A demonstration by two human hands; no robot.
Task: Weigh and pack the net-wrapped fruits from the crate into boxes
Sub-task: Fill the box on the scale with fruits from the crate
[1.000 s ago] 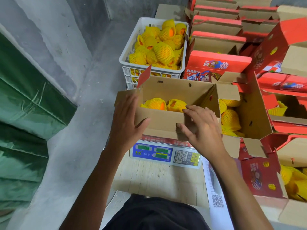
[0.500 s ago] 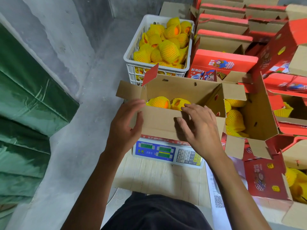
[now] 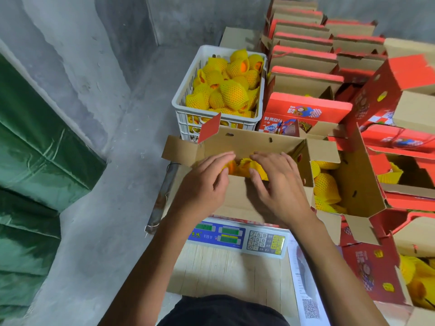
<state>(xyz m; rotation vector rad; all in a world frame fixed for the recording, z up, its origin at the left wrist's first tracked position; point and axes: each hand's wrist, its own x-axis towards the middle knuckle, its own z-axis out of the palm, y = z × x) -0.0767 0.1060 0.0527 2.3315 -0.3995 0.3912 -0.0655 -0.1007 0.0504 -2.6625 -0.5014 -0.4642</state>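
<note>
A green tarpaulin [image 3: 40,175] hung in folds down the left side, against a grey concrete wall [image 3: 77,55] and above the concrete floor [image 3: 113,208]. A pale wooden board [image 3: 226,271] lay nearest the camera, with a rusty metal bar [image 3: 162,196] along its left edge. A printed paper sheet [image 3: 306,295] bearing a QR code lay on its right side.
</note>
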